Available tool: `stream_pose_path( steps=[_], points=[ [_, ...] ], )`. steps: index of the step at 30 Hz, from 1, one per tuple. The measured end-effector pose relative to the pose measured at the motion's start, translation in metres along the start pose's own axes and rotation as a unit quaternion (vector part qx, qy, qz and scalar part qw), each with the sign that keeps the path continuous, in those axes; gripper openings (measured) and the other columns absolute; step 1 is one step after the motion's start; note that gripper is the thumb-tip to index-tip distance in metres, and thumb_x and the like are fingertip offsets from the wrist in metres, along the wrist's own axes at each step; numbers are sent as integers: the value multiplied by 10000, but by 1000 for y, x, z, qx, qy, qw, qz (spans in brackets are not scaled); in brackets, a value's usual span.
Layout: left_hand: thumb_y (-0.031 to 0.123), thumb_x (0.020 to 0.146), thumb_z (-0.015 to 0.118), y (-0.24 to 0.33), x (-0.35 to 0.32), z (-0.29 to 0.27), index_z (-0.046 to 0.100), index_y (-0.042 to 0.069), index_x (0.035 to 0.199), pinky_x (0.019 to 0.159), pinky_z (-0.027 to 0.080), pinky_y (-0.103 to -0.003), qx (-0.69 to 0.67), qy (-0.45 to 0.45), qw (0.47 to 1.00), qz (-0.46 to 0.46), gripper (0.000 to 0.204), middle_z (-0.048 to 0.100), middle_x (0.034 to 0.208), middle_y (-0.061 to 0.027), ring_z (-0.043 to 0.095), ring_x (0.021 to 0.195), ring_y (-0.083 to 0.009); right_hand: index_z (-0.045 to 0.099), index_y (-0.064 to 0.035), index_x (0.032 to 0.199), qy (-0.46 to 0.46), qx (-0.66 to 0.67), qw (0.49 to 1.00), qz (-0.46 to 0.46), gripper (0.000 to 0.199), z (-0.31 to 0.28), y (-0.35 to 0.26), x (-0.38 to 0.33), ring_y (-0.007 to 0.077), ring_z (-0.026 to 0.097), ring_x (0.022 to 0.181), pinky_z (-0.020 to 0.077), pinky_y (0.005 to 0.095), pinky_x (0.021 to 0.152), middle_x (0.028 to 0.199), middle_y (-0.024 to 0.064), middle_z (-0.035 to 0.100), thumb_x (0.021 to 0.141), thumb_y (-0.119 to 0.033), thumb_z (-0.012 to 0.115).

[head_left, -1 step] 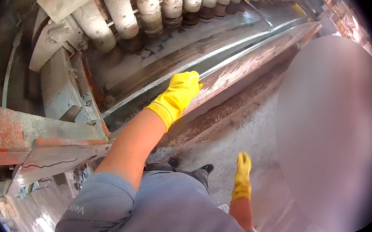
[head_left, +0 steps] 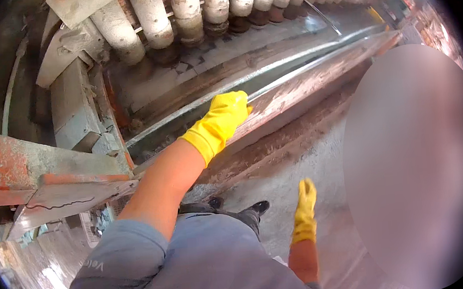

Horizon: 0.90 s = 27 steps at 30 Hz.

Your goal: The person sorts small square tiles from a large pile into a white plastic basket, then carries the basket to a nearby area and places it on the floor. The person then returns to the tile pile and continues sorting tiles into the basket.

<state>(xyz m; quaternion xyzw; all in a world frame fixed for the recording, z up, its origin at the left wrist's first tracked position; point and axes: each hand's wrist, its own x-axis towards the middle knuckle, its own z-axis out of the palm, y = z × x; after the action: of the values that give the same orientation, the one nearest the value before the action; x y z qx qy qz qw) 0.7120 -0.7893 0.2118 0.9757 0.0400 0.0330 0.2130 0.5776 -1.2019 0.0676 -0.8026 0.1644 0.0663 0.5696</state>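
My left hand [head_left: 229, 110], in a yellow rubber glove, is closed over the near metal edge [head_left: 286, 80] of a long trough-like bed. The glove hides that part of the edge. My right hand [head_left: 305, 205], in a matching glove, hangs low at my right side above the floor. Its fingers point away from me and look loosely stretched, with a small gap at the tips. Nothing shows in it, and it touches nothing.
Thick pale cylinders [head_left: 187, 11] stand in a row along the trough's far side. A worn orange-and-grey frame [head_left: 40, 164] juts in at left. Grey floor [head_left: 320, 153] lies below, with my dark shoe [head_left: 260, 207] on it. A large blurred patch covers the right.
My right hand has swung slightly forward and a little to the right. The left hand keeps its grip on the edge.
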Motion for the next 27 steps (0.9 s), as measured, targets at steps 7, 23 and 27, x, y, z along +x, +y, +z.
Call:
stream_pose_path(
  steps=[7,23,27],
  points=[
    [452,905,753,8,-5,-9,725,58,1064,942,540,-537,-14,21,1000,-12,426,740,1145,-209,677,1096,-449,553,26,1499,-43,-1,908,-417,580,95,-245,209,329,574,1403,431,411,1186,1493,244,609,1006,-208,749],
    [486,854,797,50,6,-41,788,55,1145,951,547,-498,1,-100,971,-216,520,761,1174,-200,702,1102,-406,818,-106,912,-151,-427,751,-481,470,110,-351,412,402,733,904,558,506,829,921,157,770,939,-491,551],
    [466,829,823,51,5,-38,798,42,1096,893,553,-490,26,-62,975,-211,502,766,1076,-216,715,1017,-414,806,-120,832,-107,-401,746,-522,488,119,-345,420,405,723,863,549,521,812,841,164,759,967,-497,527]
  ],
)
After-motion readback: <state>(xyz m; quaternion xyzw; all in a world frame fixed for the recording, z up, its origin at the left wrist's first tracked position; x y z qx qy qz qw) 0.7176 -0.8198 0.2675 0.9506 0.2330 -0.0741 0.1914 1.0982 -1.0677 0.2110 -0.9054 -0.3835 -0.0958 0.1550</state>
